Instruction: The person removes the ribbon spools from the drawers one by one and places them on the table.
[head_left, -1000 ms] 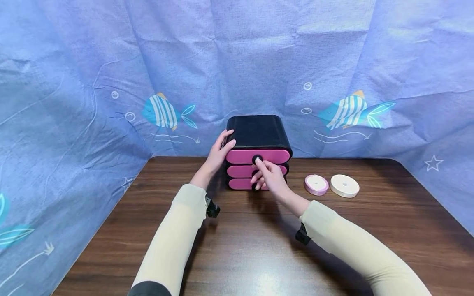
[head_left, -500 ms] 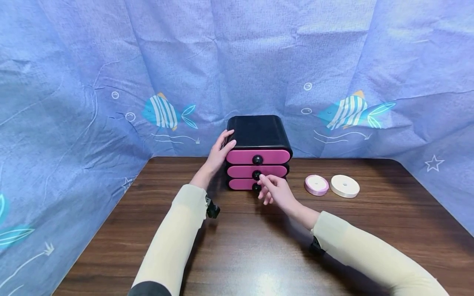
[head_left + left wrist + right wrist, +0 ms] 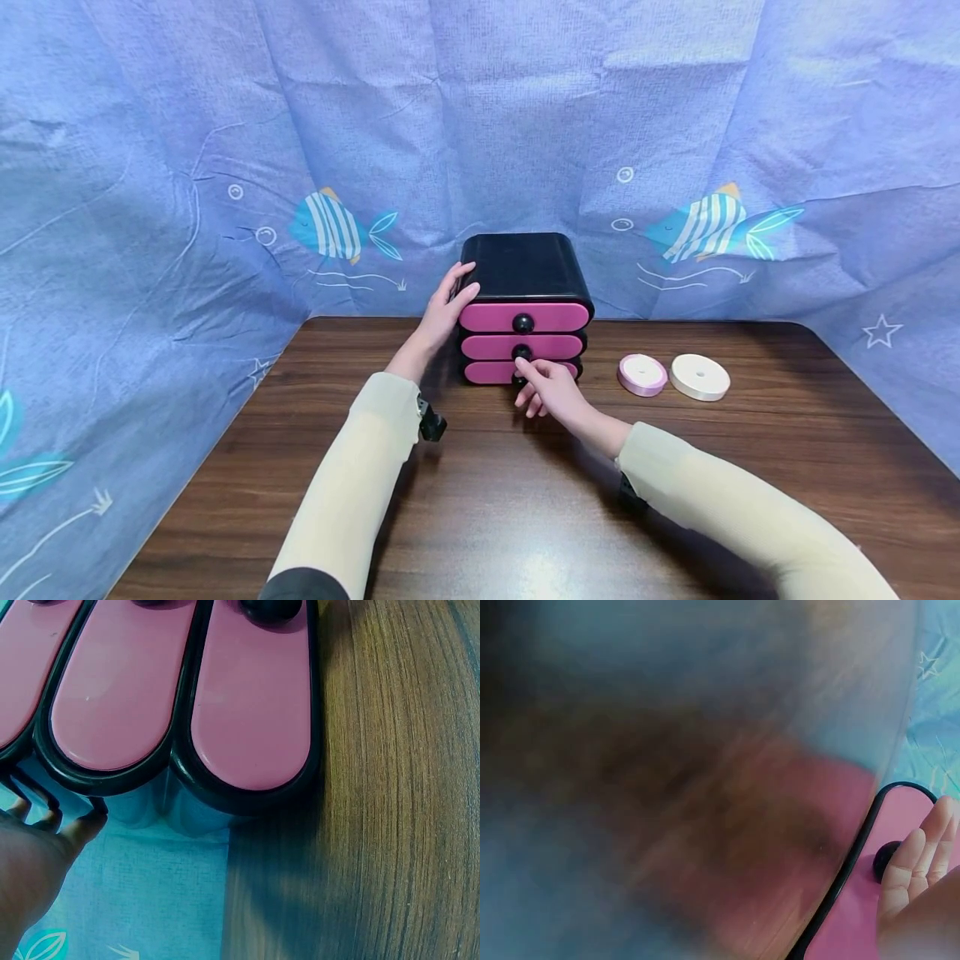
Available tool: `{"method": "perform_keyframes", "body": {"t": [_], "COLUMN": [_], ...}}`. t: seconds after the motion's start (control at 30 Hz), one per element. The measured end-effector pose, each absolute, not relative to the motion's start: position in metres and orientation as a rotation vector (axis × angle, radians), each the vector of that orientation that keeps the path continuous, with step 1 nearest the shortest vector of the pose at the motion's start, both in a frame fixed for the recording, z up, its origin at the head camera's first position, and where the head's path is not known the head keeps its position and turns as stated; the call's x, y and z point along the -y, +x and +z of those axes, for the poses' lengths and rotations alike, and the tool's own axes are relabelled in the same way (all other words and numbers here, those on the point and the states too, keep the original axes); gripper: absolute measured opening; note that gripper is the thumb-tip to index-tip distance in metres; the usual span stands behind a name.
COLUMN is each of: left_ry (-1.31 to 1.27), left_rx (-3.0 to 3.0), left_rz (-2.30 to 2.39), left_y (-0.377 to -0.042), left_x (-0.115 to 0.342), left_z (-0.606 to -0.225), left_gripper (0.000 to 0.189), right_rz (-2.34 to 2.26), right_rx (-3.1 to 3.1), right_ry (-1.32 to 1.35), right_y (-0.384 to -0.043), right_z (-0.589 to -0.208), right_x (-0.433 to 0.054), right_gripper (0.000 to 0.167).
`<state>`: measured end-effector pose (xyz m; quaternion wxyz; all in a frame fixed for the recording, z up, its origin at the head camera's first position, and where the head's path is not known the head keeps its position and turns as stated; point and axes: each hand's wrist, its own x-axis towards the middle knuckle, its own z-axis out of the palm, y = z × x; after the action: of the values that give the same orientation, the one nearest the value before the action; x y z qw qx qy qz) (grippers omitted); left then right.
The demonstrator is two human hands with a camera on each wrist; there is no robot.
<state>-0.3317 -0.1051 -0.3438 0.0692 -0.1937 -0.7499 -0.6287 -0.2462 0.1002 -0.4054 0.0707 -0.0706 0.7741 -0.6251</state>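
A small black drawer unit with three pink drawer fronts stands near the table's far edge. All three fronts sit flush. My left hand rests on its left side, the thumb and fingertips lying along the top edge; in the left wrist view, the fingers show beside the body. My right hand is at the middle drawer's black knob, with thumb and finger pinching its lower edge. The top drawer's knob is untouched. The bottom knob is partly hidden by my hand. Much of the right wrist view is blurred.
Right of the drawer unit, a pink-edged ribbon roll and a larger cream ribbon roll lie on the brown wooden table. A blue fish-print cloth hangs behind the table.
My right hand has left the top knob, dropped to the right of the middle knob, then shifted slightly left onto it. The left hand and the drawer unit have stayed put.
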Motion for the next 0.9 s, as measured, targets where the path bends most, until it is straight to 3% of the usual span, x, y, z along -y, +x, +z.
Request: {"method": "perform_keyframes", "body": {"t": [0.57, 0.9], "left_ry": [-0.586, -0.578], "left_rx": [2.247, 2.260], "left_rz": [-1.904, -1.893], "left_y": [-0.332, -0.331], "left_x": [0.105, 0.106], "left_z": [-0.344, -0.343], "left_gripper": [0.051, 0.052], "right_rz": [-1.882, -1.919], "right_rx": [-2.408, -2.372], "right_ry": [-0.181, -0.197], "right_y": [-0.253, -0.240], "right_z": [-0.400, -0.399], "right_x": [-0.098, -0.097], "right_gripper": [0.052, 0.051]}}
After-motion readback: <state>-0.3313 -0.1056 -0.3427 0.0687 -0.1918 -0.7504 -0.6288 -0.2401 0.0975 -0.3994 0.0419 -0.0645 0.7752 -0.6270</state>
